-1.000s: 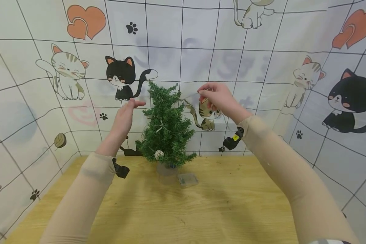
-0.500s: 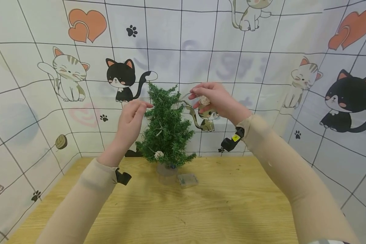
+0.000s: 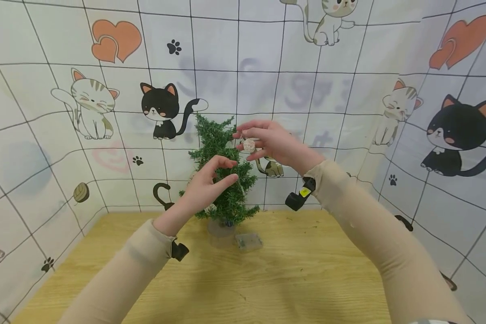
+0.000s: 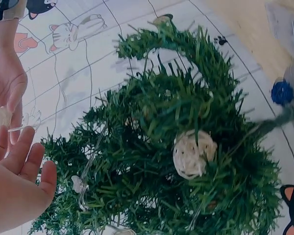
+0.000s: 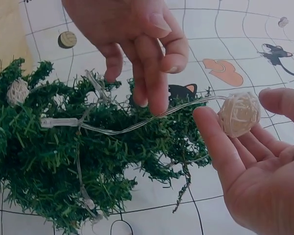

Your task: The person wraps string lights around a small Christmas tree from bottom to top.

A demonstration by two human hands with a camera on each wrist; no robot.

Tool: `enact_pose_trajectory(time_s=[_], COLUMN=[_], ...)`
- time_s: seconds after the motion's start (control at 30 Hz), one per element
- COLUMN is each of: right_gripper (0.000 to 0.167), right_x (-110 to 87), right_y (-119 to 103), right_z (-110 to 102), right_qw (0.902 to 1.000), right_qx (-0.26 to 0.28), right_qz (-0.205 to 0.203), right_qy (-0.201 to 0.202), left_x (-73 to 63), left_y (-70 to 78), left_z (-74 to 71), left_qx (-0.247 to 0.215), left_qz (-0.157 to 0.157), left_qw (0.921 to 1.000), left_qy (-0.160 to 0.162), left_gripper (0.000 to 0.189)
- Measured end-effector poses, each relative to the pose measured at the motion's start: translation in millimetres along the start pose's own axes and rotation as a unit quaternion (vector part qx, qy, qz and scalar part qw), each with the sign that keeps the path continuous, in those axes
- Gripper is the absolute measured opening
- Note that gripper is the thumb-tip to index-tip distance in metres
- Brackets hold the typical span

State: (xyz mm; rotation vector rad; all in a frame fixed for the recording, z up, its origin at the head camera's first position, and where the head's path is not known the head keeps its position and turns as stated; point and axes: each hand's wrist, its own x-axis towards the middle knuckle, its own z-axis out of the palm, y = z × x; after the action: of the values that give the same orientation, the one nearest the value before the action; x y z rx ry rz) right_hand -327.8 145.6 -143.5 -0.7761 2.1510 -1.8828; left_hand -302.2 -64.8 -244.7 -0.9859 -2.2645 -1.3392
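A small green artificial Christmas tree (image 3: 214,135) stands on the table, wound with a clear string-light wire (image 5: 152,119). My right hand (image 3: 277,141), beside the upper right of the tree, holds a pale woven ball light (image 5: 239,115) between thumb and fingers. The wire runs from that ball toward the tree. My left hand (image 3: 206,184) hovers in front of the tree with relaxed fingers, close to the wire and holding nothing. In the left wrist view another woven ball (image 4: 193,154) sits among the branches. Part of the trunk is hidden by foliage.
A clear flat plastic box (image 3: 249,241) lies on the wooden table (image 3: 291,279) right of the tree's translucent base (image 3: 220,234). Behind hangs a white cloth (image 3: 263,49) with grid lines and cartoon cats.
My right hand has moved left and slightly down toward the tree, bringing the woven ball along. My left hand has shifted right and down, from the tree's left side to its front.
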Motion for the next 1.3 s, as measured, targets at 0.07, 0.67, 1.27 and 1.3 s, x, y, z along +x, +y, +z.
enact_pose_trajectory(time_s=[0.07, 0.67, 1.27, 1.3], right_gripper=[0.038, 0.042, 0.029, 0.027], right_x=[0.9, 14.5, 36.0, 38.5], right_y=[2.0, 8.1, -29.7, -32.8], right_z=[3.2, 14.7, 16.6, 16.7], right_qw=[0.9999, 0.9981, 0.9864, 0.9840], right_qx=[0.009, -0.019, -0.163, -0.175], right_qz=[0.002, 0.015, 0.005, -0.002], right_qy=[-0.009, -0.058, 0.020, 0.036], left_x=[-1.4, -16.3, 15.9, 18.4], left_y=[0.0, 9.9, 7.8, 6.7], left_z=[-0.1, -54.4, -102.2, -101.8], left_qx=[-0.012, -0.025, -0.347, -0.352], left_qz=[-0.004, -0.080, -0.149, -0.152], left_qw=[0.9999, 0.9887, 0.9017, 0.9001], left_qy=[-0.002, 0.124, 0.211, 0.207], left_gripper=[0.032, 0.041, 0.035, 0.037])
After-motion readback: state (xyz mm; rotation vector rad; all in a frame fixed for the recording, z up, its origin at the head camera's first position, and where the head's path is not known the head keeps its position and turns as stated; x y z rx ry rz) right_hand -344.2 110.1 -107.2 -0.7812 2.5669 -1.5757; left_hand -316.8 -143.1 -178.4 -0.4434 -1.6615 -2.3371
